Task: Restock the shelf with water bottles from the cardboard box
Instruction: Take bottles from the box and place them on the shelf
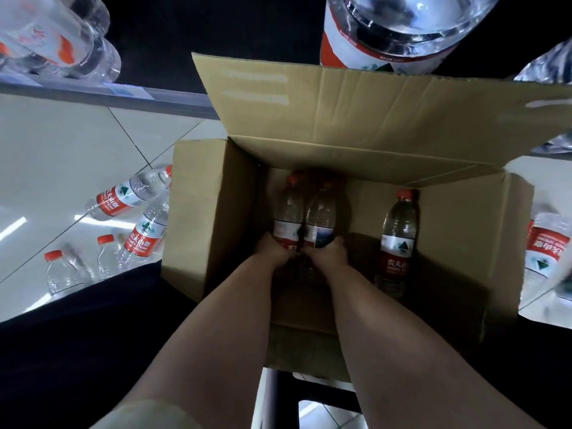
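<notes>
An open cardboard box [198, 212] sits below me with its far flap raised. Both my arms reach down into it. My left hand [274, 250] is closed around the lower part of a red-capped water bottle [289, 209]. Right beside it, my right hand [329, 253] grips a second bottle [322, 212]; the two bottles touch. A third bottle [399, 233] stands alone in the right part of the box. The shelf edge [102, 91] runs across the upper left, with bottles [55, 35] lying on it.
Several water bottles [130, 218] lie and stand on the tiled floor left of the box. More bottles [544, 255] show at the right, and a big one [393, 32] looms at the top. A dark stool frame [275, 397] is under the box.
</notes>
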Motion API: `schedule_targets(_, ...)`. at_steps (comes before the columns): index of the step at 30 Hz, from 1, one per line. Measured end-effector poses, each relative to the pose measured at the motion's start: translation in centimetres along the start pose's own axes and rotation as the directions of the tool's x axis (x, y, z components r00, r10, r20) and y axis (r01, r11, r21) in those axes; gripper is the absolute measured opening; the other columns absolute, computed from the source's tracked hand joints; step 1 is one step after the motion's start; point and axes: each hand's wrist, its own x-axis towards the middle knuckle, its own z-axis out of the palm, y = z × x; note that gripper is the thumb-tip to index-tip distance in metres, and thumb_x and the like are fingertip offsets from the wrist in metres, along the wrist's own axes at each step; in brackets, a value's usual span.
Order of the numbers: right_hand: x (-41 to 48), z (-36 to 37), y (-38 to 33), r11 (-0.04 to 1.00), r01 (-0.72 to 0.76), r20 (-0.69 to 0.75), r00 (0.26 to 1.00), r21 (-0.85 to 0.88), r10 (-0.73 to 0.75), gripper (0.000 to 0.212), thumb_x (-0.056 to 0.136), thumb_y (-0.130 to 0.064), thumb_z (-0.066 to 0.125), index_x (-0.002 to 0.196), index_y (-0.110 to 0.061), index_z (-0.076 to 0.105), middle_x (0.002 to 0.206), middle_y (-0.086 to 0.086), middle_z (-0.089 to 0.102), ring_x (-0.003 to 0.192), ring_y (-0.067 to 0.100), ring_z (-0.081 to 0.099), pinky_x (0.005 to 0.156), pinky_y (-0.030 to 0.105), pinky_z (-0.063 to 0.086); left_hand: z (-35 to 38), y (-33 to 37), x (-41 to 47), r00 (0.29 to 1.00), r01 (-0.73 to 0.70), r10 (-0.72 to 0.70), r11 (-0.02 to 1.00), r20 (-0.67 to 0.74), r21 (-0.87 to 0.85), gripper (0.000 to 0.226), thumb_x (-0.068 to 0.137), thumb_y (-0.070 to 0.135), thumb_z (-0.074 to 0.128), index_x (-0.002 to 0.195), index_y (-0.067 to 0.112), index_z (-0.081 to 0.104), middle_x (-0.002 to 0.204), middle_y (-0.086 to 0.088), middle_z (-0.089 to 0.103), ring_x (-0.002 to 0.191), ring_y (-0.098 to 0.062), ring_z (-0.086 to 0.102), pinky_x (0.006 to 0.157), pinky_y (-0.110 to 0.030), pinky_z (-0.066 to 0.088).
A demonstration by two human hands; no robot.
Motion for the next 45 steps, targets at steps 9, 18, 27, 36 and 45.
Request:
schedule_targets(9,0.0,-0.7,0.9,0.991,-0.046,-0.231,0.973,-0.123,0.017,0.099,0.069,-0.035,0.083,0.142,-0.005,0.022,0.144,0.024,0.030,0.133,0.041,0.032,0.107,0.044,0.032,0.4,-0.8,0.6,0.999,-0.040,0.040,0.994,0.000,-0.099,0.045,0.071,0.026,0.082,0.113,0.019,0.066,0.106,-0.006,0.070,0.092,-0.025,0.068,0.079,-0.037,0.057)
schedule_targets(18,-0.3,-3.3,1.1,0.948,-0.103,0.024,0.995,0.302,0.101,0.068,0.072,-0.017,0.081,0.131,-0.007,0.049,0.124,0.013,0.059,0.111,0.035,0.060,0.085,0.035,0.048,-1.0,0.2,-1.6,0.971,0.140,-0.052,0.916,0.234,-0.376,0.026,0.081,0.009,0.070,0.107,0.010,0.064,0.098,-0.014,0.069,0.088,-0.030,0.067,0.084,-0.043,0.055)
schedule_targets(27,-7.9,-9.3,0.5,0.862,-0.069,0.228,0.972,0.502,-0.055,0.067,0.061,-0.030,0.082,0.117,-0.005,0.054,0.100,0.017,0.068,0.088,0.032,0.069,0.094,0.049,0.052,-2.0,2.3,-10.6,0.953,0.056,0.143,0.783,0.268,-0.619,0.017,0.093,0.010,0.054,0.077,0.006,0.057,0.052,-0.006,0.063,0.052,-0.017,0.061,0.061,-0.030,0.050)
schedule_targets(36,-21.7,-14.0,-0.7,0.814,0.246,0.155,0.914,0.526,-0.376,0.054,0.066,-0.017,0.077,0.115,-0.007,0.059,0.096,0.021,0.071,0.080,0.035,0.072,0.077,0.054,0.057,-5.0,1.3,-23.9,0.799,-0.212,0.539,0.667,0.266,-0.714,0.021,0.087,0.007,0.055,0.107,0.003,0.059,0.085,-0.015,0.071,0.072,-0.027,0.071,0.070,-0.037,0.058)
schedule_targets(45,-35.8,-22.1,-3.3,0.578,0.635,0.010,0.669,0.513,-0.744,0.036,0.081,-0.005,0.071,0.114,-0.011,0.059,0.099,0.014,0.072,0.083,0.027,0.072,0.071,0.042,0.057,-9.6,4.5,-38.1,0.610,-0.486,0.778,0.518,0.152,-0.704,0.031,0.092,0.018,0.056,0.121,0.009,0.055,0.096,-0.015,0.074,0.089,-0.030,0.070,0.083,-0.047,0.055)
